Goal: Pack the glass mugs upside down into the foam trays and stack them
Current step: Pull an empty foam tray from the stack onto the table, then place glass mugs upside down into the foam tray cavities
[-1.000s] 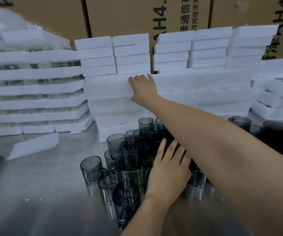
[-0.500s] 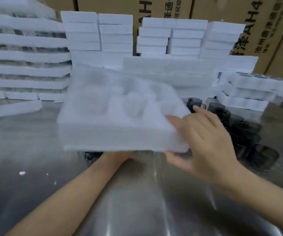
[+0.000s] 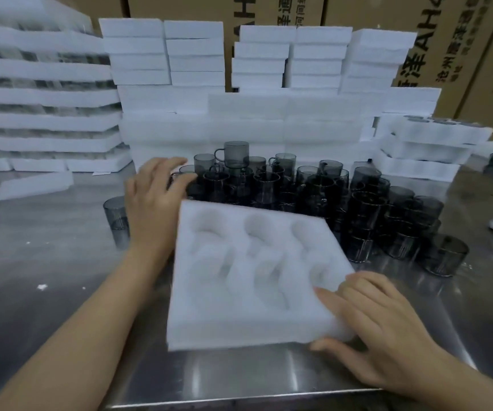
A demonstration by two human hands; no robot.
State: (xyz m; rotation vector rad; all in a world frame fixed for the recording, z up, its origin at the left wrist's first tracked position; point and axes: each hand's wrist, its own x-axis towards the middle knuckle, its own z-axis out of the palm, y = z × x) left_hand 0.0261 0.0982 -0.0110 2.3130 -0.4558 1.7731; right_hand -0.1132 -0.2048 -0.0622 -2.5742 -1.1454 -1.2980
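Fingers (image 3: 358,289) of my right hand (image 3: 381,330) pinch the near right corner of the foam tray (image 3: 233,327), lower centre over the counter (image 3: 46,262). My left hand (image 3: 153,203) is spread, straight-fingered, at the left edge of the smoky glass mugs (image 3: 313,188) mid-frame.

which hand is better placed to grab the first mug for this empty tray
Left. The left hand is free, fingers straight, right at the left edge of the mugs. The right hand is busy, gripping the foam tray by its near right corner.
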